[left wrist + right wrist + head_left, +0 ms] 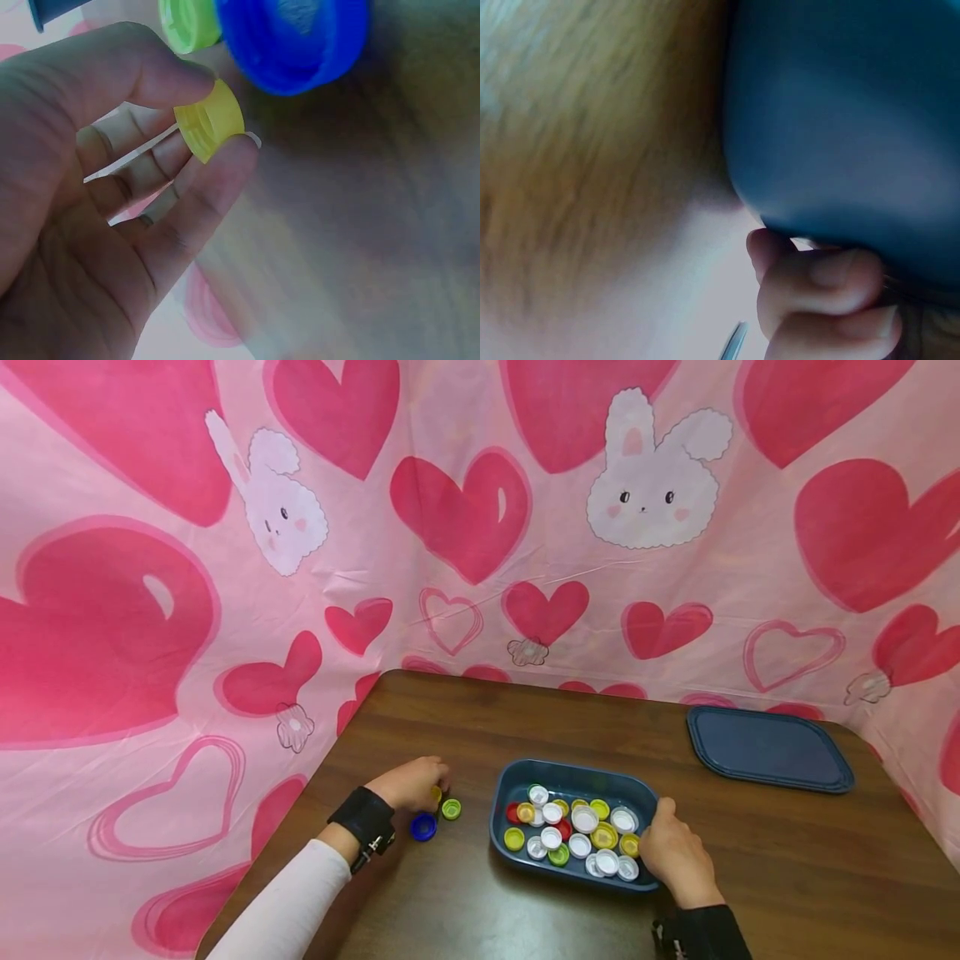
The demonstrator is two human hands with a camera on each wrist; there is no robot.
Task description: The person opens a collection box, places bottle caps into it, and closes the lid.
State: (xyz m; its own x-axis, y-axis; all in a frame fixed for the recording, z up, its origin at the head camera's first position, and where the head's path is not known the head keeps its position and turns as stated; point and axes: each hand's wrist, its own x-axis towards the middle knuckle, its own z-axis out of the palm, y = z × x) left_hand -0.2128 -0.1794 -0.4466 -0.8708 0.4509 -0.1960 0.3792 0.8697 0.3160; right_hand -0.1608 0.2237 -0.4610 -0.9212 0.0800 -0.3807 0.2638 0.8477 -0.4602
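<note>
Staged recording booth, not lived-in room. Pink plastic sheet (480, 527) printed with red hearts and white bunnies hangs as backdrop, wraps round far and left edges of desk (465, 718), hides whatever lies behind. Creases and folds show thin film, not wall. Brown wood-grain desk holds sorting set-up: blue tray (501, 793) of mixed bottle caps near front edge, blue lid (768, 749) at far right corner.

The yellow cap (210, 120) was small and ridged, tipped on its side, pinched just off the table. The blue tray (517, 777) sat flat at mid-table, rounded corners, loaded with white, yellow, green and red caps, gripped at its right near corner.
</note>
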